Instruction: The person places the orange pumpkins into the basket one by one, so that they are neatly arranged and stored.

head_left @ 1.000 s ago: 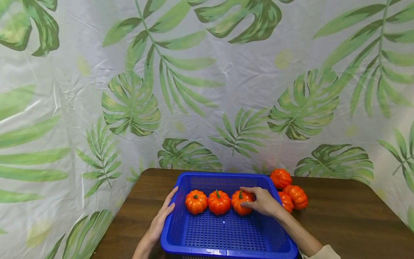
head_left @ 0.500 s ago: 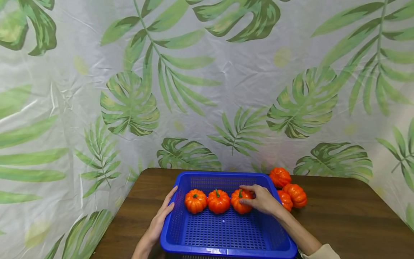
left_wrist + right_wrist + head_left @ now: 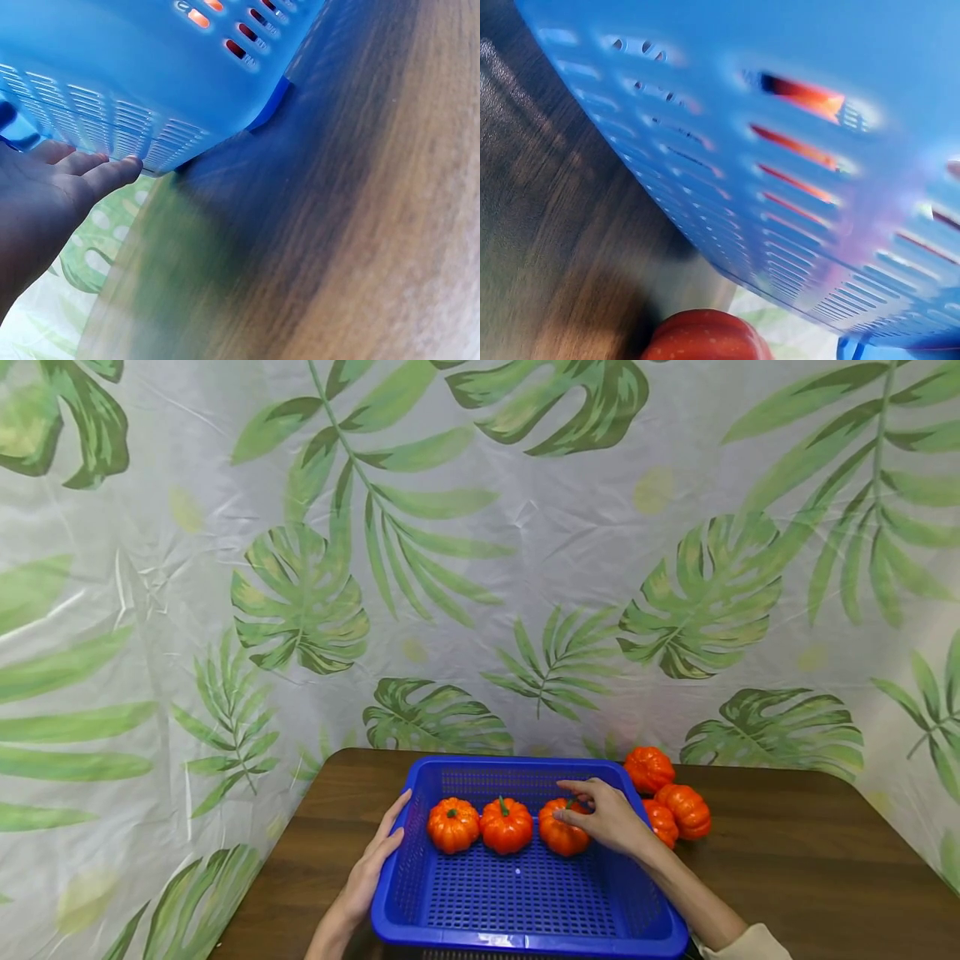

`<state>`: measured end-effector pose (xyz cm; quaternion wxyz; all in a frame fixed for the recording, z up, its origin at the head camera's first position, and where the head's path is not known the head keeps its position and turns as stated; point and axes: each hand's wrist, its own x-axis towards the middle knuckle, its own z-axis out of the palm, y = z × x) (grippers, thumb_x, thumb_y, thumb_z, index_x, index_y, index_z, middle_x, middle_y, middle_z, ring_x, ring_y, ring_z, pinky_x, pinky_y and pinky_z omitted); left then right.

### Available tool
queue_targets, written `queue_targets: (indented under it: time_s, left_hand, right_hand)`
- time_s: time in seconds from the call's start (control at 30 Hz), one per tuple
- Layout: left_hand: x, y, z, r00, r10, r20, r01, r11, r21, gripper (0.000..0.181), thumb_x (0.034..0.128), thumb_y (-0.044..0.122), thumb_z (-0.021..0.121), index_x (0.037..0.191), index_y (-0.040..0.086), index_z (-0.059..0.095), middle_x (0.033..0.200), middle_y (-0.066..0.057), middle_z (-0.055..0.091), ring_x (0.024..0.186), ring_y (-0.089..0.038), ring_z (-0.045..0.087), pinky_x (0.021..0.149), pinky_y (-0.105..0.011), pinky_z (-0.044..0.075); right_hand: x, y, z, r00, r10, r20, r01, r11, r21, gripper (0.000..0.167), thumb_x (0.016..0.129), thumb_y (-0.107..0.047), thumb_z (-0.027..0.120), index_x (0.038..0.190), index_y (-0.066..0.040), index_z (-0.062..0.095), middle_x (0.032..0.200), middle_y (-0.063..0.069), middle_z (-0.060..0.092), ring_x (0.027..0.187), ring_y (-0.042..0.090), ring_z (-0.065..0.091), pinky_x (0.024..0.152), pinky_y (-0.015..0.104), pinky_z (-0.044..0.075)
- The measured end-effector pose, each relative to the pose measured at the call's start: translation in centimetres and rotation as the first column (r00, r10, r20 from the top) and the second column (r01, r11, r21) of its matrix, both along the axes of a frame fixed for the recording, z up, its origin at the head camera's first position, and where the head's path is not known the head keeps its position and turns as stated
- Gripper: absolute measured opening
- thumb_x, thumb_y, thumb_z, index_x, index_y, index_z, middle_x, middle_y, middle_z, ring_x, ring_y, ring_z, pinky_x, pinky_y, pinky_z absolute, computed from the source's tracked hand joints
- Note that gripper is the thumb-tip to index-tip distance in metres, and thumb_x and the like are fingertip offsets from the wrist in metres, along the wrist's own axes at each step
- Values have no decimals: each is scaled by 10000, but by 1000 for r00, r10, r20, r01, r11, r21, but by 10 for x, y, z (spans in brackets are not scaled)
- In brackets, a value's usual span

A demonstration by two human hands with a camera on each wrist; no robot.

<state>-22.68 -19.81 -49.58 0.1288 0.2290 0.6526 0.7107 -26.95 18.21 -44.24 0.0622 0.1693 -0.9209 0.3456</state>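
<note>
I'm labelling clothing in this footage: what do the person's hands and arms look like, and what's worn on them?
The left hand and right hand are bare, no gloves in sight. A pale cream sleeve shows on the right arm at the head view's lower edge; none shows on the left arm.

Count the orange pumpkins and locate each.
6: left pumpkin, middle pumpkin, right pumpkin in the basket; back pumpkin, outer pumpkin, inner pumpkin on the table to its right. Others may be hidden.

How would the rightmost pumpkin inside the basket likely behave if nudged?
The pumpkin by the right hand might rock or roll, being rounded. Its glossy skin suggests it may be slippery. The walled blue basket would probably contain it.
</note>
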Motion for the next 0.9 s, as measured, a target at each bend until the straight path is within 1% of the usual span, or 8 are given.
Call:
queue_targets:
  time_s: [0.17, 0.3, 0.4, 0.5, 0.67, 0.73, 0.83, 0.9]
  left_hand:
    - [0, 0, 0, 1000, 2, -1, -2, 1000, 1, 577, 1154, 290, 194, 1674, 193, -37, 1726, -144, -19, 1419, -155, 452, 1088, -307, 456]
    - [0, 1, 0, 1000, -4, -5, 4, 1000, 6, 578, 1154, 290, 193, 1674, 193, -42, 1725, -114, 14, 1418, -159, 455, 1088, -317, 460]
    - [0, 0, 0, 1000, -7, -2, 7, 1000, 4, 577, 1155, 292, 189, 1674, 199, -44, 1725, -117, 2, 1419, -157, 455, 1087, -315, 461]
    - [0, 0, 2, 1000, -8, 2, 8, 1000, 1, 577, 1155, 294, 188, 1673, 198, -48, 1723, -159, -38, 1417, -158, 458, 1083, -318, 463]
    - [1, -1, 1, 1000, -12, -4, 12, 1000, 9, 583, 1155, 290, 193, 1671, 183, -56, 1724, -80, 28, 1409, -166, 469, 1084, -335, 470]
    - [1, -1, 0, 1000, -12, -8, 12, 1000, 11, 581, 1155, 286, 192, 1671, 180, -54, 1717, -56, 56, 1402, -164, 476, 1084, -337, 472]
    - [1, -1, 1, 1000, -10, -11, 10, 1000, 6, 579, 1155, 285, 190, 1671, 178, -51, 1720, -99, 13, 1404, -156, 472, 1086, -332, 469]
    - [1, 0, 1, 1000, -9, -13, 9, 1000, 2, 577, 1155, 282, 188, 1672, 178, -47, 1720, -129, -16, 1409, -151, 466, 1088, -324, 465]
  right_hand:
    - [1, 1, 2, 1000, -11, 5, 11, 998, -60, 514, 894, -271, 820, 1321, -17, 688, 1271, 212, 686, 1147, 384, 669, 993, 534, 534]
    - [5, 4, 6, 1000, -7, 14, 8, 995, -101, 513, 914, -282, 803, 1345, -35, 675, 1310, 189, 666, 1231, 395, 635, 1051, 524, 510]
    - [9, 7, 10, 1000, 11, -7, -12, 993, -118, 508, 926, -268, 790, 1365, -46, 664, 1304, 171, 658, 1259, 385, 614, 1077, 521, 493]
    - [13, 13, 13, 999, 22, -45, -29, 989, -148, 497, 931, -235, 783, 1373, -46, 656, 1305, 159, 654, 1255, 390, 612, 1084, 543, 479]
    - [20, 34, 22, 995, 26, -97, -42, 986, -163, 463, 970, -200, 737, 1396, -51, 631, 1358, 159, 635, 1275, 421, 599, 1087, 569, 464]
    - [25, 45, 28, 995, 7, -99, -22, 989, -150, 459, 994, -215, 708, 1420, -72, 613, 1402, 174, 613, 1290, 448, 589, 1071, 591, 469]
    - [30, 64, 34, 994, -45, -95, 33, 991, -126, 460, 1015, -253, 681, 1444, -110, 597, 1469, 190, 560, 1300, 495, 566, 1034, 641, 474]
    - [32, 79, 35, 993, -83, -84, 74, 992, -105, 466, 1022, -288, 670, 1457, -142, 589, 1484, 187, 541, 1302, 503, 561, 1014, 640, 484]
